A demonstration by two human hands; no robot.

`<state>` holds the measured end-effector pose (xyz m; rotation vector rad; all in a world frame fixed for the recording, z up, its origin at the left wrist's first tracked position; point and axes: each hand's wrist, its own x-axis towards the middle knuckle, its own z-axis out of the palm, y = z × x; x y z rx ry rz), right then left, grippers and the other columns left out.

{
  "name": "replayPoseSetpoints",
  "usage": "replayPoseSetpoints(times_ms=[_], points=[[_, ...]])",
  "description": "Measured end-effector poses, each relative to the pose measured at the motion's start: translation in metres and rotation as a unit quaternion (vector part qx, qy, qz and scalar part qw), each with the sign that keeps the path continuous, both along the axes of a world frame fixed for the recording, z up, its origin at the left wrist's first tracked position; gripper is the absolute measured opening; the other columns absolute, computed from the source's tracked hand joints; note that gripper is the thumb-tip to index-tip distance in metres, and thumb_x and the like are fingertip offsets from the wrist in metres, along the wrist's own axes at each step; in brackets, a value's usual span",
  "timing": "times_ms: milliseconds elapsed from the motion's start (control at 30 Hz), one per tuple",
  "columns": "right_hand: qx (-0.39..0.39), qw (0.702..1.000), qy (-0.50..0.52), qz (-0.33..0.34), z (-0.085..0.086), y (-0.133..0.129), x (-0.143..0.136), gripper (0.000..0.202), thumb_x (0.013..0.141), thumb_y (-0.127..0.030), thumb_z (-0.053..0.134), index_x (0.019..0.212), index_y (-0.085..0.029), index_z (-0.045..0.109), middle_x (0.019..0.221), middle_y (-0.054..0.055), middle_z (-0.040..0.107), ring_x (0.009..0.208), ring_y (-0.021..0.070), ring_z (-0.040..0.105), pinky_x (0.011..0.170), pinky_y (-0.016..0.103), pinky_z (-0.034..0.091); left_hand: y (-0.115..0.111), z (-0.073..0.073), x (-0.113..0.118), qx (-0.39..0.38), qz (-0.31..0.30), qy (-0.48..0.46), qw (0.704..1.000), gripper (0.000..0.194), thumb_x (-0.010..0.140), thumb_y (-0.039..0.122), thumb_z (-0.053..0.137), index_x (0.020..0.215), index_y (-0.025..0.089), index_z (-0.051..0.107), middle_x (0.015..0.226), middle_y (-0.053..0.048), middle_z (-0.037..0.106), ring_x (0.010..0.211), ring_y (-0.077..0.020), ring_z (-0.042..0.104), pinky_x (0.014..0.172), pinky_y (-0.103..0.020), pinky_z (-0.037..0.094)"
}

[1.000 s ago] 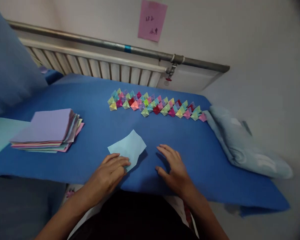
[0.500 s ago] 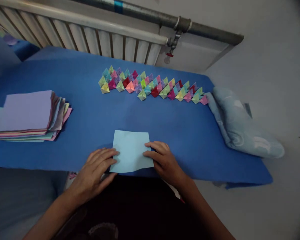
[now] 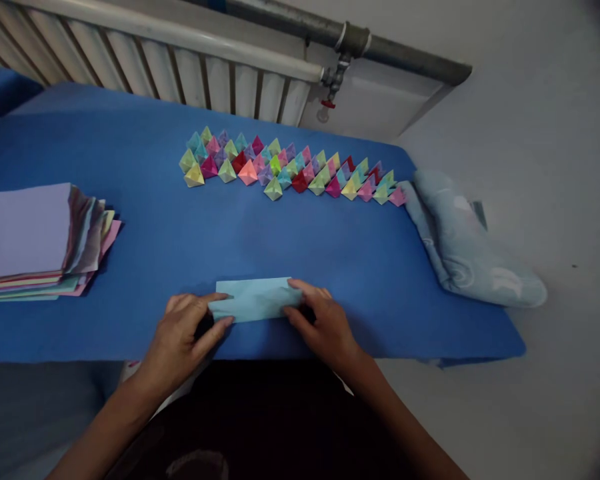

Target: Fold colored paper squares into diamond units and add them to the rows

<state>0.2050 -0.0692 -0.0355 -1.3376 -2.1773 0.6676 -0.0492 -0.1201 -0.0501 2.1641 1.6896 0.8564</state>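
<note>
A light blue sheet of paper [image 3: 257,300] is bent over into a wide, narrow strip near the front edge of the blue table [image 3: 180,240]. My left hand [image 3: 187,333] grips its left end between thumb and fingers. At the right end, my right hand [image 3: 325,323] pinches the paper, with the index finger at the upper corner and the thumb lower down. Several small folded paper pieces [image 3: 285,167] in many colours stand in rows beyond the sheet. To the left lies a thick stack of coloured paper [image 3: 25,233] with a purple sheet on top.
A folded grey-blue blanket [image 3: 470,247] lies at the table's right end. Behind the table are a white radiator [image 3: 170,70] and a metal pipe [image 3: 290,27] with a red-handled valve [image 3: 329,105]. The table's front edge is close to my body.
The flat sheet has been folded over from a near-square into a strip, and both hands now pinch its ends. The view has shifted, so the stack sits further left.
</note>
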Motion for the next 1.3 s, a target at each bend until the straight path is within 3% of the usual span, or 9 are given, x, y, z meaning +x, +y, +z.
replayPoseSetpoints(times_ms=[167, 333, 533, 667, 833, 900, 1033, 1133, 1300], points=[[-0.093, 0.993, -0.011, -0.068, 0.004, 0.005, -0.010, 0.061, 0.086, -0.028, 0.060, 0.143, -0.023, 0.040, 0.075, -0.003, 0.065, 0.069, 0.0163, 0.060, 0.089, 0.043, 0.044, 0.002, -0.005, 0.004, -0.010, 0.067, -0.001, 0.998, 0.050, 0.093, 0.046, 0.050, 0.137, 0.024, 0.044, 0.075, 0.002, 0.063, 0.076, -0.0196, 0.060, 0.080, -0.038, 0.046], [-0.068, 0.994, -0.066, -0.060, 0.006, 0.006, -0.011, 0.054, 0.086, -0.027, 0.059, 0.138, -0.021, 0.047, 0.076, 0.000, 0.065, 0.073, 0.0192, 0.058, 0.078, 0.040, 0.045, 0.003, -0.007, 0.008, 0.006, 0.079, 0.005, 0.997, 0.061, 0.094, 0.044, 0.048, 0.148, 0.024, 0.028, 0.073, 0.003, 0.063, 0.075, -0.0196, 0.062, 0.082, -0.041, 0.043], [-0.028, 0.994, -0.094, -0.043, 0.003, 0.004, -0.012, 0.036, 0.087, -0.023, 0.059, 0.122, -0.020, 0.060, 0.075, 0.002, 0.066, 0.070, 0.0190, 0.056, 0.072, 0.036, 0.042, 0.003, -0.006, 0.007, 0.013, 0.066, 0.046, 0.997, 0.052, 0.095, 0.041, 0.048, 0.143, 0.023, 0.036, 0.074, 0.001, 0.063, 0.072, -0.0204, 0.060, 0.080, -0.042, 0.043], [-0.019, 0.994, -0.103, -0.025, 0.004, 0.004, -0.013, 0.022, 0.088, -0.020, 0.060, 0.109, -0.021, 0.066, 0.082, 0.003, 0.070, 0.074, 0.0187, 0.057, 0.076, 0.036, 0.040, 0.002, -0.002, 0.015, 0.086, 0.081, 0.126, 0.985, 0.039, 0.094, 0.031, 0.052, 0.131, 0.019, 0.052, 0.085, -0.007, 0.066, 0.079, -0.0239, 0.058, 0.076, -0.041, 0.043], [0.000, 0.990, -0.143, -0.008, 0.003, 0.004, -0.013, 0.017, 0.091, -0.022, 0.058, 0.103, -0.022, 0.069, 0.087, 0.004, 0.072, 0.079, 0.0200, 0.058, 0.075, 0.035, 0.038, 0.001, 0.001, 0.043, 0.107, -0.126, 0.106, 0.981, 0.032, 0.094, 0.022, 0.052, 0.125, 0.019, 0.059, 0.120, -0.010, 0.066, 0.111, -0.0270, 0.057, 0.093, -0.044, 0.044], [0.002, 0.989, -0.149, -0.008, 0.004, 0.003, -0.013, 0.017, 0.091, -0.023, 0.057, 0.104, -0.023, 0.069, 0.088, 0.004, 0.072, 0.080, 0.0203, 0.059, 0.076, 0.035, 0.038, -0.001, 0.000, 0.047, 0.092, -0.152, 0.099, 0.979, 0.034, 0.094, 0.026, 0.051, 0.127, 0.017, 0.057, 0.123, -0.011, 0.066, 0.110, -0.0269, 0.058, 0.093, -0.044, 0.045], [-0.011, 0.988, -0.155, -0.011, 0.005, 0.003, -0.014, 0.019, 0.092, -0.023, 0.055, 0.105, -0.022, 0.069, 0.089, 0.004, 0.072, 0.081, 0.0204, 0.059, 0.078, 0.036, 0.039, -0.013, -0.003, 0.031, 0.098, -0.120, 0.146, 0.977, 0.035, 0.096, 0.028, 0.048, 0.127, 0.016, 0.058, 0.124, -0.012, 0.066, 0.105, -0.0281, 0.062, 0.088, -0.044, 0.046], [-0.013, 0.987, -0.157, -0.016, 0.007, 0.003, -0.015, 0.020, 0.093, -0.023, 0.054, 0.105, -0.022, 0.070, 0.089, 0.005, 0.073, 0.081, 0.0211, 0.060, 0.078, 0.037, 0.040, -0.022, -0.001, 0.019, 0.113, -0.082, 0.186, 0.973, 0.032, 0.096, 0.026, 0.047, 0.124, 0.017, 0.060, 0.122, -0.010, 0.068, 0.104, -0.0276, 0.063, 0.094, -0.046, 0.041], [-0.026, 0.990, -0.141, -0.016, 0.012, -0.004, -0.016, 0.022, 0.089, -0.019, 0.056, 0.107, -0.021, 0.069, 0.095, 0.006, 0.074, 0.084, 0.0218, 0.063, 0.081, 0.038, 0.040, -0.018, 0.007, 0.034, 0.130, -0.050, 0.174, 0.975, 0.022, 0.094, 0.024, 0.051, 0.109, 0.014, 0.064, 0.110, -0.012, 0.071, 0.100, -0.0280, 0.063, 0.092, -0.047, 0.041]])
